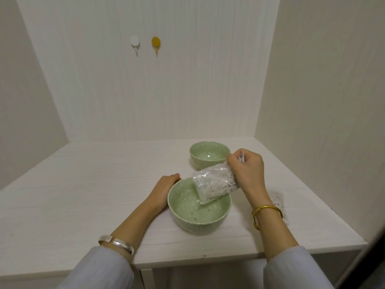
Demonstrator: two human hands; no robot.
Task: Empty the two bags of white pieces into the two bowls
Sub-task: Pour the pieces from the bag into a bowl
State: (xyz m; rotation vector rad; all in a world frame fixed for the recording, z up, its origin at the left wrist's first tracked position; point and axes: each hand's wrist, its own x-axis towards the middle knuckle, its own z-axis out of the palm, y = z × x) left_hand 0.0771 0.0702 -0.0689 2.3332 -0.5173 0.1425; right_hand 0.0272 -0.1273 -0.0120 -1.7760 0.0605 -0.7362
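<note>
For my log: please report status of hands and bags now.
Right hand grips tilted bag, mouth over near bowl. Left hand steadies its rim. Second bag waits on table, far bowl empty.

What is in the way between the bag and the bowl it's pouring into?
Nothing visible. The right hand tips the bag with its open mouth already over the near bowl, while the left hand rests against the rim.
</note>
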